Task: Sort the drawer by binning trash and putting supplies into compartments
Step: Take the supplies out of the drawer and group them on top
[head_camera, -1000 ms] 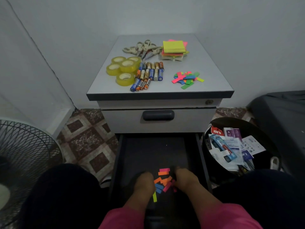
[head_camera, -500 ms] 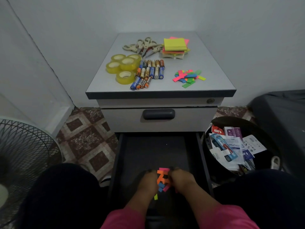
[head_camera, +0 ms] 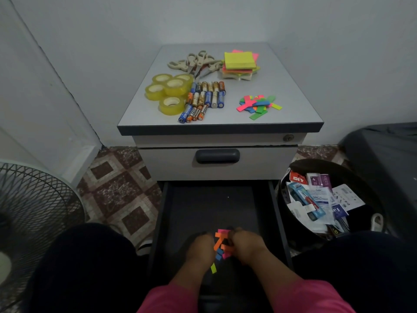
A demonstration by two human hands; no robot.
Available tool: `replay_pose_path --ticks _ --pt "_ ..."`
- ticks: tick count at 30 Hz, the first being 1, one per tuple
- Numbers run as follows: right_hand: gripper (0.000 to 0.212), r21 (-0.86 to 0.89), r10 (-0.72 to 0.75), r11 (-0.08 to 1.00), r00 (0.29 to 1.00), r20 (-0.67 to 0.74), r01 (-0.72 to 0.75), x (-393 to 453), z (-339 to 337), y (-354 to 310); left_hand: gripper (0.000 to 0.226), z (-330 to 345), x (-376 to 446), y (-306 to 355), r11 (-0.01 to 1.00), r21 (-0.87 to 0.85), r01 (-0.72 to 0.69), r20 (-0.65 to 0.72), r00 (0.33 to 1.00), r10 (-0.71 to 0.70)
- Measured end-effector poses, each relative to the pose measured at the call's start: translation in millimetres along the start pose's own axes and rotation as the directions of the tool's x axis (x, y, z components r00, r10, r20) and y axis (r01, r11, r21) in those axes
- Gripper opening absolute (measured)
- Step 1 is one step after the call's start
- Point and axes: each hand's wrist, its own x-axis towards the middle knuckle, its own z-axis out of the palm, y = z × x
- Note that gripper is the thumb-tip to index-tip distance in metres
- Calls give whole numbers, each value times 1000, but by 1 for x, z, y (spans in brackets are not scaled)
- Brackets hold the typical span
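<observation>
The dark bottom drawer is pulled open below the cabinet. Near its front, my left hand and my right hand press together from both sides on a small heap of coloured paper tabs, orange, pink and blue. My fingers curl around the heap. One yellow-green tab lies loose just behind my left hand. On the cabinet top sit a second pile of coloured tabs, sticky note pads, batteries, tape rolls and scissors.
A black bin full of wrappers and packaging stands right of the drawer. A fan grille is at the left on the tiled floor. The upper drawer with its dark handle is closed. My knees flank the drawer.
My two hands have moved inward and closed together, gathering the scattered tabs into one tight heap between them. One yellow-green tab stayed behind.
</observation>
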Motion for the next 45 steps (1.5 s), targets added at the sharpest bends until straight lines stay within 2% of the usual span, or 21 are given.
replay_pose_path --ticks 6,10,13,19,25,28,32,37,39,41,45 --pt "27 -64 18 998 1000 -19 -19 8 10 4 10 -2 -4 3 999 -25 -27 -9 1000 27" --pt "26 -83 -6 997 1000 -23 4 11 13 5 20 1 -1 0 995 -93 -43 -9 999 43" --pt "31 -99 -8 995 1000 -14 7 14 17 6 12 1 0 0 997 -22 -71 -5 997 71" --pt "39 -115 7 993 999 -41 -11 17 18 10 25 2 4 -1 990 115 -84 -28 996 88" --pt "29 -135 -10 991 1000 -28 6 17 21 10 21 2 3 0 993 94 -71 3 997 71" --pt "36 -123 -7 992 999 -53 1 17 21 12 21 2 2 0 995 48 -88 6 996 88" --pt "36 -60 50 997 997 -62 -54 13 17 15 17 2 2 -1 997 11 -80 -17 997 81" --pt "36 118 145 984 984 -99 -133 7 -2 18 15 -11 0 0 987 -154 -46 -103 994 30" --pt "28 185 162 973 978 -127 -137 5 -9 19 10 -18 -3 0 974 -222 -31 -119 993 5" --pt "22 252 173 959 971 -166 -128 3 -15 19 20 -21 -1 0 957 -288 -34 -138 990 -6" --pt "13 407 186 912 935 -301 -50 -5 -37 12 29 -37 -2 11 886 -444 -130 -233 972 25"
